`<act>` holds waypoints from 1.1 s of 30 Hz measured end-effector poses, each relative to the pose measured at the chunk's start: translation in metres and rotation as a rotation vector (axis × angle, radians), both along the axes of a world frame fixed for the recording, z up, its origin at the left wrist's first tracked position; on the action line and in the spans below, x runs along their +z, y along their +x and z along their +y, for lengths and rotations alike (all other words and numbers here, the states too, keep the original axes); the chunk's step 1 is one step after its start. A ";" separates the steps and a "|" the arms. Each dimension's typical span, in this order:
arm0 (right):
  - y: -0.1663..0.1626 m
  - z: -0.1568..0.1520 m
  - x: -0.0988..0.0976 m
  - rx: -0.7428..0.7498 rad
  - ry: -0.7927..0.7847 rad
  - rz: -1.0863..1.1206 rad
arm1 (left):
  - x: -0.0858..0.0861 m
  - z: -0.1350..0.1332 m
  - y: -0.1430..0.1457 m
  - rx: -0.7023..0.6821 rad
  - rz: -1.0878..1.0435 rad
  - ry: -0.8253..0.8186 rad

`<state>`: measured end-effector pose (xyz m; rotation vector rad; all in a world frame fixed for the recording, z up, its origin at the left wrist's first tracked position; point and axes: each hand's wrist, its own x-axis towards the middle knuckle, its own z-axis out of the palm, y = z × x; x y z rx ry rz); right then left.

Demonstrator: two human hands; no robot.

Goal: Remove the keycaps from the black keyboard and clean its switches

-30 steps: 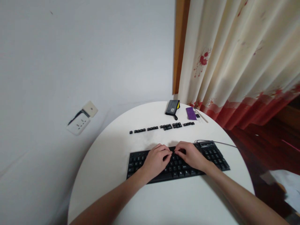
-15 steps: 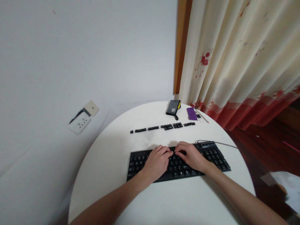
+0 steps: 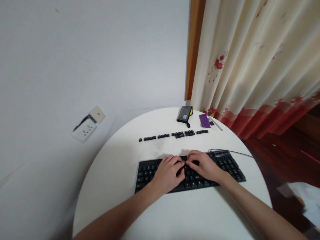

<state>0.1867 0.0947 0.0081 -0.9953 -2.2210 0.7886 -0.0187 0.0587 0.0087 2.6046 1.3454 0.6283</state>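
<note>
A black keyboard lies across the white round table, under both hands. My left hand rests on its middle with curled fingers, the index fingertip at the upper rows and the thumb bent lower down. My right hand is closed, thumb and index finger pinched at nearly the same spot, close to the left fingertips. Whatever is between the fingertips is too small and covered to make out. Behind the keyboard, loose black keycaps stand in a broken row, with another cluster of keycaps farther right.
At the table's back are a dark pouch, a purple cloth and a thin stick-like tool. A cable runs off the right edge. A wall socket is at left, a curtain at right.
My left thumb has moved down, away from its index finger. The right hand stays almost in place; keyboard and keycap row look the same.
</note>
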 end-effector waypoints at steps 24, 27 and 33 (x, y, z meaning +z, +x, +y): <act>0.002 -0.002 0.006 0.016 0.012 -0.107 | 0.001 0.000 0.001 -0.005 0.045 -0.009; 0.003 -0.001 0.007 0.026 0.008 -0.125 | 0.002 0.000 0.001 -0.012 0.038 -0.011; 0.006 0.001 0.008 0.044 -0.005 -0.149 | 0.001 0.000 0.000 -0.005 0.032 -0.009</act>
